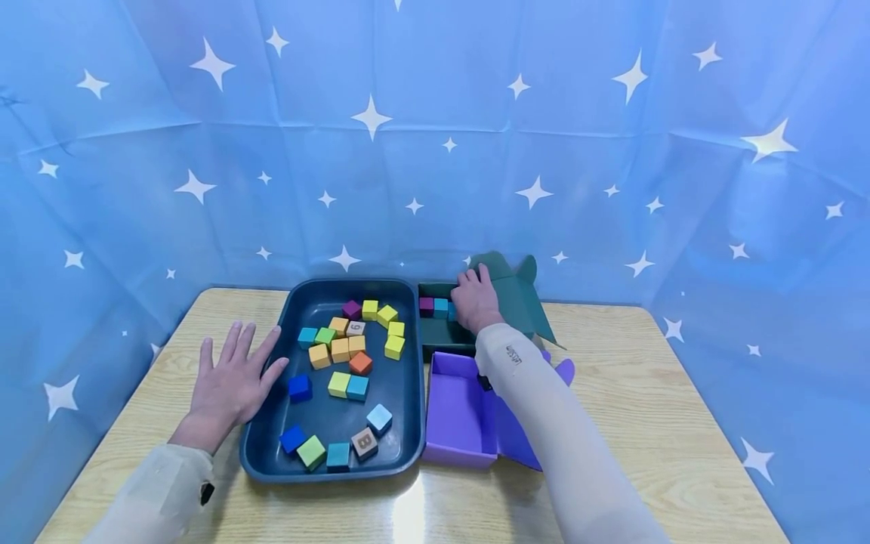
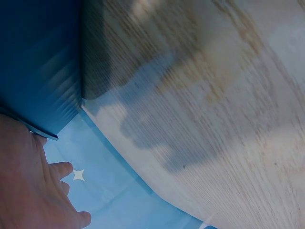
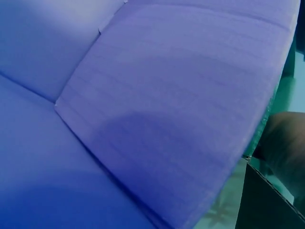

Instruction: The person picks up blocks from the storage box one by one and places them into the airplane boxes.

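My left hand (image 1: 229, 384) lies with fingers spread at the left rim of the dark blue tray (image 1: 331, 474); the left wrist view shows this hand (image 2: 35, 181) against the tray's outer wall (image 2: 40, 62). My right hand (image 1: 478, 300) reaches into the green box (image 1: 443, 332), fingers bent downward at the right end of a row of cubes, a purple one (image 1: 426, 306) and teal ones (image 1: 441, 307). Whether it holds a cube is hidden. In the right wrist view, only part of this hand (image 3: 288, 148) shows, beyond the purple box wall (image 3: 176, 95).
Many coloured cubes, such as a yellow one (image 1: 394, 347) and an orange one (image 1: 361, 363), lie in the tray. An open purple box (image 1: 457, 455) stands right of the tray, in front of the green box. The green lid (image 1: 519, 302) leans open to the right. Behind hangs a starred blue cloth (image 1: 435, 181).
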